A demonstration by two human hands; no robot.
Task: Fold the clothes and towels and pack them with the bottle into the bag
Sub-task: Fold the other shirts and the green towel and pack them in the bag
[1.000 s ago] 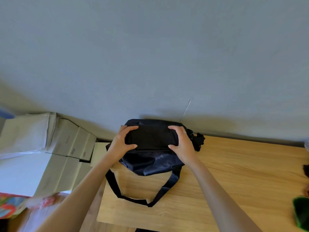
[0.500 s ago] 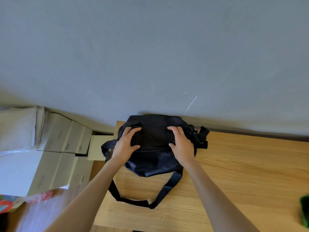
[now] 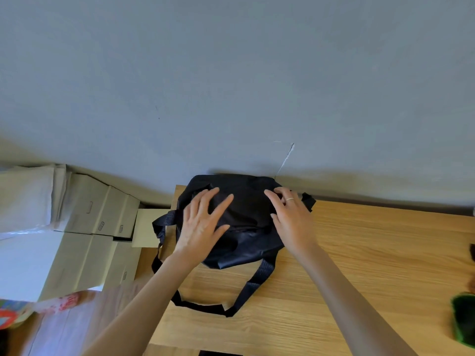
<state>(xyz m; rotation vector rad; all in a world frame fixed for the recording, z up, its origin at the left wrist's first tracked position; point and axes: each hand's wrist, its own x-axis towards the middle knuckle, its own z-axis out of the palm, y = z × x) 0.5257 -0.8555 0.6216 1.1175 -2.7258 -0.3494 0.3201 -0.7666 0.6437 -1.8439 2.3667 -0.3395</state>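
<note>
I set the black bag (image 3: 239, 222) at the counter's (image 3: 372, 265) far left corner against the wall. To open it cleanly, I would locate the zipper and brace the fabric. My left hand (image 3: 201, 224) lies flat, fingers spread, on the bag; my right hand (image 3: 290, 217) touches its top, fingers lightly bent, gripping nothing.

Soft, even daylight fills the scene, bright enough to read the wood grain of the worktop (image 3: 372, 253). No hard glare shows. A broad, diffuse shadow lies along the foot of the grey wall (image 3: 231, 73) behind the dark bag (image 3: 244, 201), whose black cloth swallows most detail. The wide lens bends the wall's base line and stretches the forearms toward the lower corners. The boxes (image 3: 97, 214) at the left look slightly soft, and the green thing (image 3: 464, 322) at the right edge is blurred, perhaps cloth.
</note>
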